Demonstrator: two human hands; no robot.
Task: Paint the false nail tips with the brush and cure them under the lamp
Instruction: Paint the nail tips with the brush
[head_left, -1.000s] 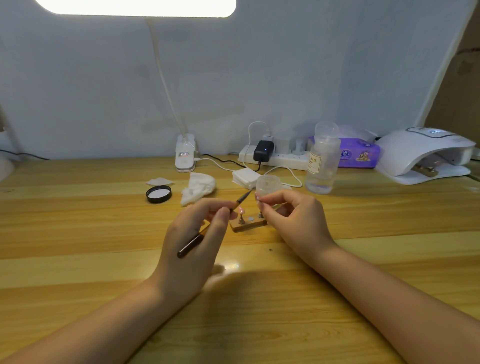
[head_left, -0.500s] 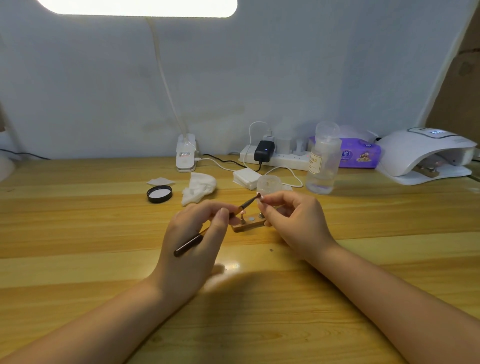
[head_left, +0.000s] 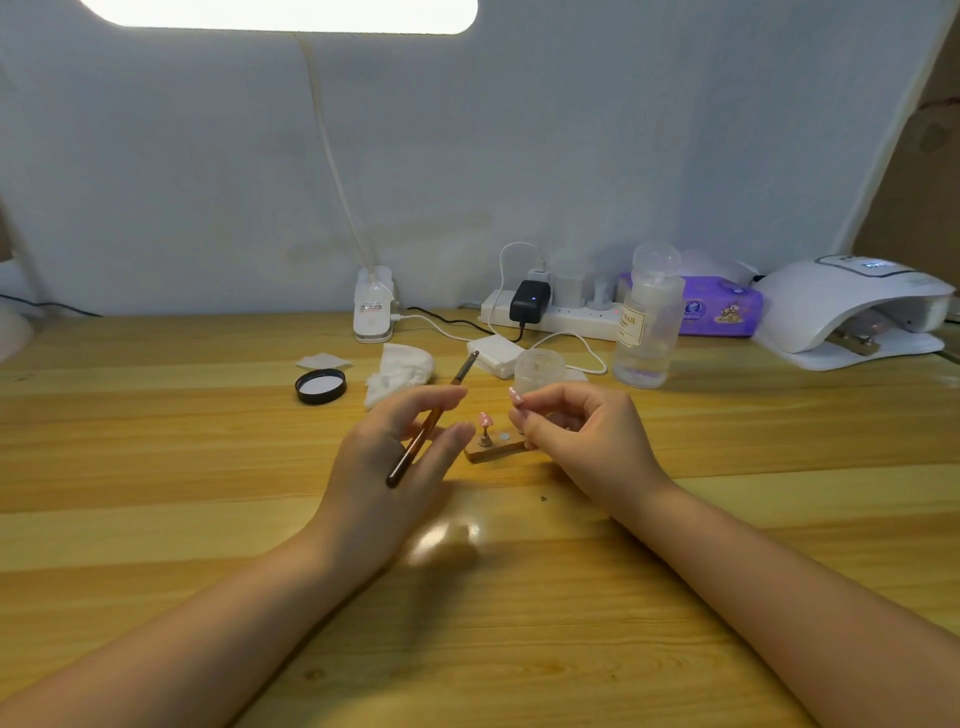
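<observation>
My left hand (head_left: 384, 467) holds a thin brown brush (head_left: 464, 370) between its fingers, the bristle end pointing up and away from me. My right hand (head_left: 582, 441) pinches a pale pink false nail tip (head_left: 514, 395) at its fingertips. Between the hands lies a small wooden holder (head_left: 493, 453) carrying one pink nail tip (head_left: 484, 420) upright on a peg. Part of the holder is hidden behind my right hand. The white curing lamp (head_left: 852, 306) sits at the far right of the table, with another wooden holder (head_left: 857, 340) inside its opening.
A clear gel jar (head_left: 539, 369) stands just behind my right hand, its black lid (head_left: 320, 386) lying to the left. A crumpled tissue (head_left: 397, 371), cotton pads (head_left: 496, 356), a clear bottle (head_left: 647, 322), a power strip (head_left: 561, 314) with cables and a purple wipes pack (head_left: 722, 306) crowd the back.
My left hand drew the brush back from the nail tip in my right hand, and the bristle end swung up and to the left. My right hand stayed put.
</observation>
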